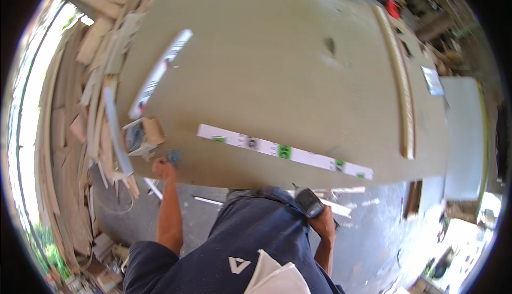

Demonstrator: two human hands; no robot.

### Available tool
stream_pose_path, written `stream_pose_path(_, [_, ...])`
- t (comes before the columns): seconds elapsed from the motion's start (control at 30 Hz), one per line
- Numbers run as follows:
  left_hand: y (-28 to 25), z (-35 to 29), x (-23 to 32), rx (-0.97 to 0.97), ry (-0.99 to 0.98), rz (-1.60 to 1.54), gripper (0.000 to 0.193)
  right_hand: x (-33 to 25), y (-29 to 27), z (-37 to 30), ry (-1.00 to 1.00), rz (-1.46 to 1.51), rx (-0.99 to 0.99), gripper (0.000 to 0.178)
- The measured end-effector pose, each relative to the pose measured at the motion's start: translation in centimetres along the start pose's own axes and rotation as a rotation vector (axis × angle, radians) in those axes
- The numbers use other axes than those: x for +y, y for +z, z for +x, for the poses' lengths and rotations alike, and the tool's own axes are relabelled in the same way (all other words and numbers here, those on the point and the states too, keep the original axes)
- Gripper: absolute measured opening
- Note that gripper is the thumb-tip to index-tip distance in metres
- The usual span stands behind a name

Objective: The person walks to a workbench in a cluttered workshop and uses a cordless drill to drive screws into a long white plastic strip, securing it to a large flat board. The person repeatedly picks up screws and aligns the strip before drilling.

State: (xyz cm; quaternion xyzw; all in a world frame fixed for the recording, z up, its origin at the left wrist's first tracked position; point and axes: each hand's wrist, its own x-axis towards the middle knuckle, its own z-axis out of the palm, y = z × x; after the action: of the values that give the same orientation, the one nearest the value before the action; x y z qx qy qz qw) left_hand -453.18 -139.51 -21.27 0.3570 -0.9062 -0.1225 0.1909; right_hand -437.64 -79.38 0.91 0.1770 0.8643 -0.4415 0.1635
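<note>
My right hand [322,223] grips a cordless drill [309,203], dark grey and black, just off the near edge of the large tan board [256,70]. My left hand [164,169] is at the board's near left corner, its fingers drawn together beside a small bluish pile of what look like screws [173,157]. Whatever those fingers hold is too small to make out. Just beyond that hand lies an opened cardboard box [153,132] with grey-blue contents. A white strip with green and black printing [309,158] rests slantwise along the board's near side.
Another printed white strip [160,75] lies at the board's left, and a long pale bar [397,80] runs along its right. Stacked wood offcuts [69,134] crowd the left side. A pale panel [463,139] stands at right. Scraps litter the grey floor [368,230].
</note>
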Motion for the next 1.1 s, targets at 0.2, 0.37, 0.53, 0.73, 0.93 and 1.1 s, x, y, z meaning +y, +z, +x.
stream_pose_path(0.2, [-2.7,-2.7,10.6,-0.011,-0.161,-0.637,0.019,-3.6,-1.7,-1.4,-0.055,-0.084,0.088,0.043])
stream_pose_path(0.37, [-12.1,-12.7,28.0,-0.873,-0.331,-1.249,0.023,-5.0,-2.8,-2.6,-0.084,-0.019,0.087,0.046])
stream_pose_path(0.53, [-13.6,-19.7,33.7,-1.537,-0.075,-1.072,0.022,-6.8,-3.3,-2.3,-0.183,0.003,0.055,0.054])
stream_pose_path(0.73, [-12.7,-22.6,34.3,-1.783,0.16,-1.028,0.027,-6.1,-3.1,-2.1,-0.214,-0.044,0.072,0.057])
stream_pose_path(0.93, [-12.7,-23.5,33.5,-1.736,0.218,-0.981,0.02,-5.0,-2.8,-2.2,-0.146,-0.042,0.057,0.056])
stream_pose_path(1.1, [-13.1,-23.1,34.1,-1.611,0.361,-0.962,0.014,-4.8,-3.1,-2.1,-0.151,-0.013,0.061,0.054])
